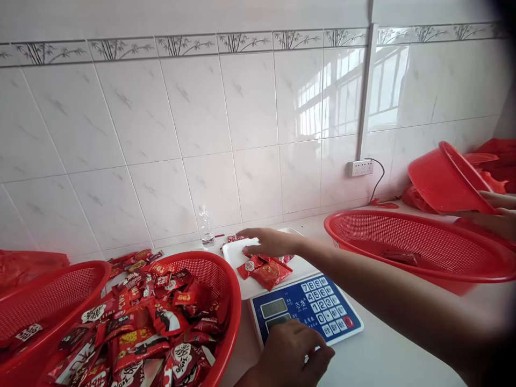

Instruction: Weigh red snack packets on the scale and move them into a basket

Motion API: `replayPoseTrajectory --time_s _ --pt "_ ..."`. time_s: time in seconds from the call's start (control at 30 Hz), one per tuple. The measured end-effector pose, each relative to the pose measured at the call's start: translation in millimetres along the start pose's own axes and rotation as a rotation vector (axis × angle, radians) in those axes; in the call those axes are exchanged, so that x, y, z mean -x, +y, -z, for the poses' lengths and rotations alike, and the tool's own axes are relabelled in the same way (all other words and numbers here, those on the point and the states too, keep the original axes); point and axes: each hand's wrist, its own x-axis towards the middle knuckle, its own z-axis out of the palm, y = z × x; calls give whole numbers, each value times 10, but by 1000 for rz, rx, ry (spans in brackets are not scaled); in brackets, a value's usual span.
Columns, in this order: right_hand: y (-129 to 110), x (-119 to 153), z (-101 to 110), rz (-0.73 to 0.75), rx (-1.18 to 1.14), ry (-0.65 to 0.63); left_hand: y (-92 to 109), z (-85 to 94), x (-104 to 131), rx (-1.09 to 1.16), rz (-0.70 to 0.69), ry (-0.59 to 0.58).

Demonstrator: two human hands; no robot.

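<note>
My right hand reaches over the white tray of a scale, its fingers stretched out and apart. Just under it, several red-wrapped candy packets lie in the tray. Near the blue front panel of the scale, my left hand is closed with the fingers curled. What is inside the curl, if anything, is hidden. This hand covers part of the lower display. Left of the scale stands a red basket heaped with red and brown candy packets.
Another red basket stands far left. On the right, a red basket holds a few packets; behind it a person's hands are at a tilted red basket. A clear bottle stands by the tiled wall, below a power strip.
</note>
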Motion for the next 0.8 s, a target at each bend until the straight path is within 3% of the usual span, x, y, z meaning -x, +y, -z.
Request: replayPoseTrajectory --time_s 0.13,0.3,0.47,0.63,0.8 --pt "314 243 -110 -50 160 -123 -30 -41 8 1 -50 -10" --pt "352 523 -151 -40 250 -125 -47 -53 4 -33 -46 -25" --pt "354 699 -217 55 310 -38 -42 -56 -4 -49 -63 -40" --pt "433 743 -393 184 280 149 -40 -57 -14 -41 -65 -28" --pt "386 767 -356 219 212 153 -40 -63 -25 -25 -69 -14"
